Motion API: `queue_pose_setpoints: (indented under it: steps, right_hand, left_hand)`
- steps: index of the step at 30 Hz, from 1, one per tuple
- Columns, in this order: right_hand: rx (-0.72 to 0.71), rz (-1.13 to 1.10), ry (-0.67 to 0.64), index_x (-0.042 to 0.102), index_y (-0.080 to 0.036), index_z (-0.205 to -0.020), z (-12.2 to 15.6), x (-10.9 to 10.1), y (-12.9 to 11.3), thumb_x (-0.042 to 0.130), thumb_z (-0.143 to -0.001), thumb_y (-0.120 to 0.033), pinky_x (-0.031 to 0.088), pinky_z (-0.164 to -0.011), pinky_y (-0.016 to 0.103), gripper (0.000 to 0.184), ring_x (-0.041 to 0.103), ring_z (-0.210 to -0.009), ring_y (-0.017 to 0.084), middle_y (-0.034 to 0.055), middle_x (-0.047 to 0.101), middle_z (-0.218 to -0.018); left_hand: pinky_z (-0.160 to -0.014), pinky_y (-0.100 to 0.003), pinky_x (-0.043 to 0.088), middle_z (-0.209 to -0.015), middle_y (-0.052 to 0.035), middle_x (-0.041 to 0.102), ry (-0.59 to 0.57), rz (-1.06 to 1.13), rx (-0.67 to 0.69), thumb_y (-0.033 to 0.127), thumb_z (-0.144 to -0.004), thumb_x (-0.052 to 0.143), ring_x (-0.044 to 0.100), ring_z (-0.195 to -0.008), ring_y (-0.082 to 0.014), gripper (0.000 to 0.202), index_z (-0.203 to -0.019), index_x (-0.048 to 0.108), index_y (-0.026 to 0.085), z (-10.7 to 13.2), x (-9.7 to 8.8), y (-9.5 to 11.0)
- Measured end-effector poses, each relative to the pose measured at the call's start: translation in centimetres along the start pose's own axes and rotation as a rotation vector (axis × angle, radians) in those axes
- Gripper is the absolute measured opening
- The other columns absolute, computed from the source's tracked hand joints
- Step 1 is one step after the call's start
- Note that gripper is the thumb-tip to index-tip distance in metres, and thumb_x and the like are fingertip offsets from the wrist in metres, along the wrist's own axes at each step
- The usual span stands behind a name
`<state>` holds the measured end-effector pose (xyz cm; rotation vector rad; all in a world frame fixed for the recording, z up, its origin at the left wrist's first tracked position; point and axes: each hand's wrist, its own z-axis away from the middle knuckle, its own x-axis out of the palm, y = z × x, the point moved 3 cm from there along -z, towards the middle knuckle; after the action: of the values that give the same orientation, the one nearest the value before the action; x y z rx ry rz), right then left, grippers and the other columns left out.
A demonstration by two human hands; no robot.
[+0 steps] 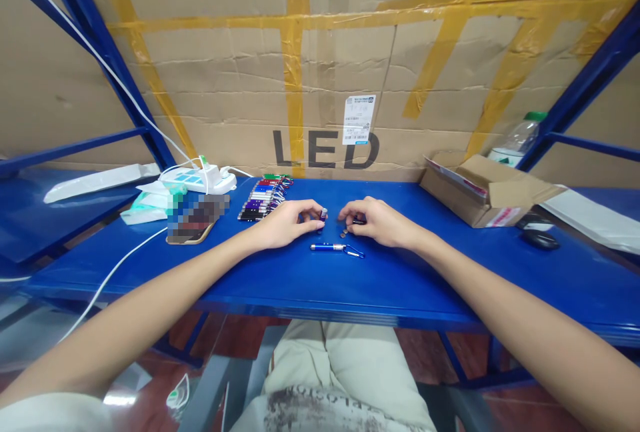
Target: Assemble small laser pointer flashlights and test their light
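My left hand (287, 225) pinches a short blue tube with a silvery end (323, 215), which looks like a small flashlight body, upright just above the blue table. Opposite it, my right hand (380, 222) is curled with fingertips close together; something dark shows beneath the fingers, too small to name. Small round button cells (344, 235) lie by its fingertips. In front of both hands lies a blue mini flashlight (327, 247) with a carabiner clip (355, 252). Left of my left hand, several mini flashlights (260, 197) in different colours form a row, clips pointing right.
A phone (193, 229), a tissue pack (153, 204) and a white power strip (210, 179) are on the left. To the right stand an open cardboard box (515, 185), a black mouse (540, 239) and a plastic bottle (523, 135). A large cardboard sheet (225, 85) closes off the back.
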<state>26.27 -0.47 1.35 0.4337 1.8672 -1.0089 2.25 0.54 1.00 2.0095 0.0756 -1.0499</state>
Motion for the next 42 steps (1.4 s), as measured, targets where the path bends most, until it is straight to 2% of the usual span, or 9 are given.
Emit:
queue_pose_setpoints:
  steps: [4,11,13,16,18,22,27,34,42]
  right_hand:
    - [0.0,-0.022,-0.008,0.078,-0.023,-0.107,0.0,-0.3,-0.2,0.069,-0.087,-0.02,0.052,-0.083,0.034,0.022,0.072,-0.084,0.022,0.002,0.081,-0.09]
    - [-0.002,-0.027,-0.034,0.079,-0.025,-0.102,0.2,-0.5,-0.5,0.073,-0.087,-0.022,0.052,-0.084,0.035,0.016,0.072,-0.086,0.023,0.002,0.082,-0.09]
    - [-0.013,-0.034,-0.032,0.079,-0.025,-0.108,0.3,-0.5,-0.4,0.073,-0.086,-0.022,0.052,-0.085,0.036,0.023,0.072,-0.088,0.023,0.003,0.082,-0.094]
    - [-0.017,-0.03,0.012,0.073,-0.024,-0.13,0.4,-0.8,-0.3,0.072,-0.084,-0.022,0.053,-0.089,0.037,0.046,0.071,-0.095,0.024,0.0055,0.081,-0.111]
    - [-0.008,-0.007,0.016,0.069,-0.025,-0.137,0.5,-1.0,-0.3,0.073,-0.084,-0.023,0.051,-0.093,0.039,0.053,0.07,-0.1,0.026,0.0059,0.08,-0.116]
    - [0.004,0.029,-0.041,0.07,-0.026,-0.134,0.6,-0.9,-0.4,0.074,-0.087,-0.025,0.048,-0.099,0.041,0.047,0.072,-0.103,0.027,0.0042,0.082,-0.108]
    - [0.0,0.048,-0.063,0.07,-0.024,-0.129,0.5,-0.4,-0.5,0.069,-0.09,-0.021,0.046,-0.098,0.04,0.039,0.072,-0.1,0.026,0.0034,0.082,-0.103]
    - [-0.002,0.081,-0.048,0.064,-0.021,-0.136,0.4,-0.1,-0.2,0.067,-0.093,-0.02,0.043,-0.102,0.041,0.043,0.071,-0.102,0.026,0.0035,0.082,-0.108]
    - [0.007,0.121,-0.038,0.066,-0.022,-0.134,0.5,0.1,-0.4,0.069,-0.093,-0.018,0.045,-0.095,0.039,0.042,0.067,-0.104,0.027,0.0043,0.082,-0.105]
  left_hand:
    - [-0.087,-0.034,0.053,-0.106,-0.0043,0.079,-0.003,-0.001,0.0,0.044,-0.099,0.071,0.071,-0.094,-0.0204,0.029,-0.115,0.074,0.02,0.0,0.0,0.1]
    - [-0.085,-0.033,0.053,-0.1,-0.0032,0.078,0.012,0.007,0.01,0.042,-0.098,0.072,0.07,-0.089,-0.0193,0.028,-0.115,0.075,0.02,-0.1,-0.1,-0.1]
    - [-0.085,-0.033,0.052,-0.1,-0.0031,0.078,0.012,0.015,0.01,0.042,-0.098,0.072,0.07,-0.089,-0.0191,0.028,-0.115,0.074,0.02,-0.1,0.0,-0.1]
    - [-0.084,-0.033,0.052,-0.101,-0.0029,0.078,0.008,0.019,0.001,0.043,-0.098,0.072,0.07,-0.089,-0.0192,0.029,-0.116,0.074,0.02,0.0,0.0,0.0]
    - [-0.084,-0.032,0.052,-0.102,-0.0031,0.079,0.005,0.02,-0.004,0.043,-0.098,0.072,0.07,-0.09,-0.0195,0.029,-0.116,0.074,0.02,0.0,0.0,0.0]
    - [-0.083,-0.032,0.051,-0.102,-0.0032,0.079,0.005,0.025,0.002,0.043,-0.098,0.072,0.071,-0.091,-0.0198,0.028,-0.115,0.074,0.02,0.0,0.0,0.0]
    - [-0.086,-0.033,0.052,-0.106,-0.0043,0.079,-0.012,0.072,-0.003,0.043,-0.098,0.073,0.072,-0.095,-0.0202,0.029,-0.115,0.074,0.019,-0.1,0.2,-0.2]
    - [-0.094,-0.036,0.055,-0.112,-0.0082,0.081,-0.086,0.24,-0.004,0.041,-0.097,0.075,0.075,-0.103,-0.0223,0.033,-0.118,0.074,0.016,-0.2,0.7,-0.2]
    - [-0.088,-0.035,0.056,-0.11,-0.0078,0.082,-0.089,0.231,-0.034,0.039,-0.096,0.076,0.075,-0.099,-0.0217,0.033,-0.121,0.076,0.017,-0.1,0.8,-0.5]
